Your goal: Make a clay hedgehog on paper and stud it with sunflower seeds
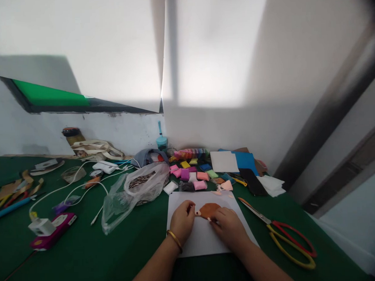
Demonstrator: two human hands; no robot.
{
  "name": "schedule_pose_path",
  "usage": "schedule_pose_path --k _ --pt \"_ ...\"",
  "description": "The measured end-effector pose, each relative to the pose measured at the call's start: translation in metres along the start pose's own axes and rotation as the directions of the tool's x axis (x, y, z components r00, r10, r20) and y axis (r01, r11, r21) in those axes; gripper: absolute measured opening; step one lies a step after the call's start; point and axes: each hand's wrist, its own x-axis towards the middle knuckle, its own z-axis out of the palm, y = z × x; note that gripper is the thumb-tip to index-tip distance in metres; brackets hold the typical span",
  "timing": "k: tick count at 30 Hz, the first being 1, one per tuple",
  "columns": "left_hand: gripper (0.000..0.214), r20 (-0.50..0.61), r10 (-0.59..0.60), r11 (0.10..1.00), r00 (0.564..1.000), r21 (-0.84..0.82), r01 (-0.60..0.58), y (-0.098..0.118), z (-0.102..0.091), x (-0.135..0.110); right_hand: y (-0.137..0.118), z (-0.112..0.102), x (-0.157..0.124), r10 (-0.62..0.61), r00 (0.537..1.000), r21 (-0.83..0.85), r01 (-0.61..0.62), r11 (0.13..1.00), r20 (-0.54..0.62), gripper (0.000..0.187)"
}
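A flat brown clay shape (210,209) lies on a white sheet of paper (206,238) on the green table. My left hand (181,222), with a gold bangle at the wrist, has its fingers curled and pinches the shape's left edge, where a small pale bit sticks out. My right hand (229,227) is closed too, its fingertips pressing on the shape's lower right edge. Both hands rest on the paper.
Red and yellow scissors (283,233) lie right of the paper. Several small coloured clay packets (191,173) sit behind it, with coloured sheets (234,161). A crumpled plastic bag (134,191), white cables, a charger (41,226) and a pink device (54,236) lie to the left.
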Motion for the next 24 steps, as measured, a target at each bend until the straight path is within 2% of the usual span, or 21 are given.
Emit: schedule_pose_path --k 8,11,16,24 --pt "0.02 0.04 0.023 0.984 0.999 0.178 -0.03 0.003 0.001 -0.002 -0.002 0.002 -0.002 0.051 0.997 -0.034 -0.049 0.998 0.054 0.008" --pt "0.019 0.067 0.103 0.966 0.992 0.231 -0.116 0.003 0.002 -0.004 -0.003 0.002 -0.002 0.057 0.996 -0.036 -0.055 0.998 0.068 0.01" --pt "0.022 0.151 0.247 0.9 0.957 0.329 -0.284 0.007 0.005 -0.011 -0.002 0.002 -0.002 0.063 0.996 -0.035 -0.061 0.998 0.067 0.012" --pt "0.034 0.275 0.315 0.802 0.908 0.434 -0.41 0.01 0.009 -0.019 0.001 0.007 -0.001 0.065 0.993 -0.025 -0.063 0.998 0.094 0.01"
